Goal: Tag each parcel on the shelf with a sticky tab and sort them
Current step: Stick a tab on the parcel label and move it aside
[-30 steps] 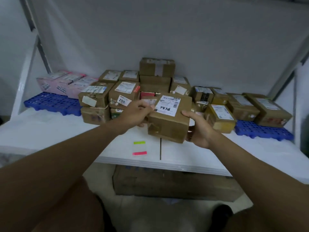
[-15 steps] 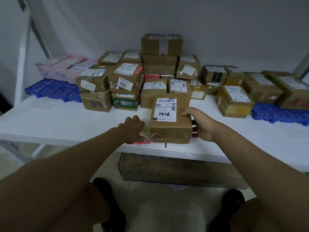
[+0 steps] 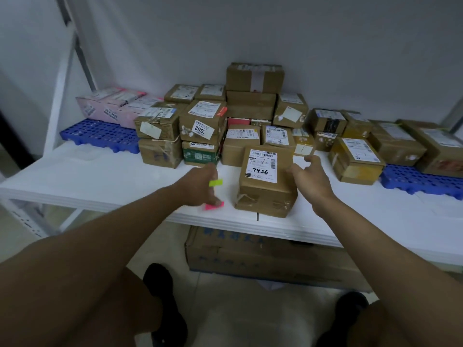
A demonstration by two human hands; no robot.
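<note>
A brown cardboard parcel (image 3: 266, 194) with a white label marked 7936 rests on the white shelf (image 3: 100, 181) near its front edge. My left hand (image 3: 198, 187) is left of it and holds a yellow-green sticky tab (image 3: 216, 182) at its fingertips. A pink pad of tabs (image 3: 214, 205) lies on the shelf just under that hand. My right hand (image 3: 310, 179) hovers by the parcel's right side with fingers spread, holding nothing. Behind, several labelled brown parcels (image 3: 203, 123) are stacked along the wall.
Pink boxes (image 3: 110, 106) sit on a blue plastic pallet (image 3: 100, 134) at the left; another blue pallet (image 3: 421, 179) carries brown boxes at the right. A large carton (image 3: 263, 256) stands on the floor under the shelf. My shoes and knees show below.
The 7936 parcel has been set down on the shelf and my right hand has let go of it. My left hand has lifted a yellow-green tab off the pad.
</note>
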